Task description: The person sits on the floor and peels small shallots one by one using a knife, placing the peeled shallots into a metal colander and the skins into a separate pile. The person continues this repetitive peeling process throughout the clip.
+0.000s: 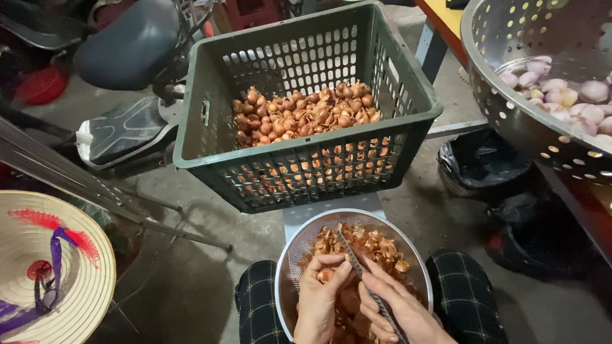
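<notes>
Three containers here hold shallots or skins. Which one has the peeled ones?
The big perforated steel bowl at upper right: its shallots are pale purple-white, unlike the brown ones in the green crate.

The left hand (319,299) pinches a small shallot (326,275) over a metal strainer bowl (290,255) of brown skins on the lap, while the right hand (398,309) grips a knife (357,262) against it. Beyond the hands stands a green crate (210,95) of unpeeled shallots (303,114); up right, a perforated metal basin (510,108) holds peeled ones (561,95).
</notes>
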